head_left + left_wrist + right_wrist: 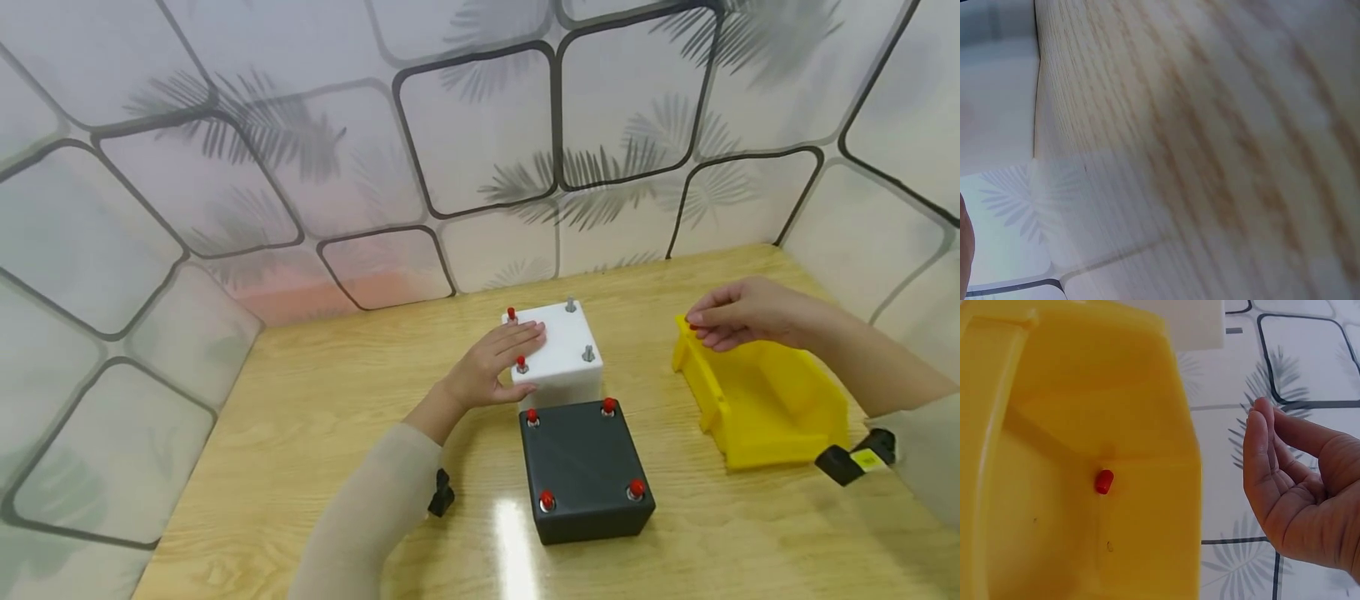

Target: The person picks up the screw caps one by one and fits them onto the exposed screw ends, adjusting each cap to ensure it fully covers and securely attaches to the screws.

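My left hand (495, 362) lies on the left side of a white box (564, 337), its straight fingers on the top and the thumb by the front edge. Red caps (521, 362) cover the two left bolts of that box; the two right bolts (588, 353) are bare metal. Over the far left corner of a yellow bin (723, 446), my right hand (738, 315) pinches a small red cap (692, 327) between thumb and fingertips. The right wrist view hides that cap behind the fingers. Another red cap (1104, 481) lies inside the bin.
A black box (585, 471) with a red-capped bolt at each corner stands directly in front of the white one. All of it rests on a wood-grain table (315, 467). Patterned cloth walls (487, 133) enclose the back and sides.
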Tool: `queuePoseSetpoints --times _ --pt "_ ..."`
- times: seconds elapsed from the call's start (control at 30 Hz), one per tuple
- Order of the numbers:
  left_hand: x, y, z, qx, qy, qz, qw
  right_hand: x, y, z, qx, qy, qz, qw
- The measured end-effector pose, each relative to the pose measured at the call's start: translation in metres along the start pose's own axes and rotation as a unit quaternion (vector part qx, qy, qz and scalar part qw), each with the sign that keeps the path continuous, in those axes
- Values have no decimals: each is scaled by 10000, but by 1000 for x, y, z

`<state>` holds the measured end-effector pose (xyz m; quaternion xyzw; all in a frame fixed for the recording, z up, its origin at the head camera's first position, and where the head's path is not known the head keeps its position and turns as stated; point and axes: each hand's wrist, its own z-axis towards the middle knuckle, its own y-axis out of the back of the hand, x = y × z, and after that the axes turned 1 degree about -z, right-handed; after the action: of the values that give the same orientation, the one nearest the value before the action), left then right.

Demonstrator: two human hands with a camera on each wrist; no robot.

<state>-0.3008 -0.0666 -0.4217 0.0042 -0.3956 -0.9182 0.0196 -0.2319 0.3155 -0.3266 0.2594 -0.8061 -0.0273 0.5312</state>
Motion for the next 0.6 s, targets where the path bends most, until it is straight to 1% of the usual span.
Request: queuePoseSetpoints --times 0.33,0.6 --pt "4 -1 -2 -29 -34 10 10000 20 -12 5 -5 211 -36 9998" --pt "6 0 -2 -59 -64 -8 10000 31 -19 16 63 313 -12 9995"
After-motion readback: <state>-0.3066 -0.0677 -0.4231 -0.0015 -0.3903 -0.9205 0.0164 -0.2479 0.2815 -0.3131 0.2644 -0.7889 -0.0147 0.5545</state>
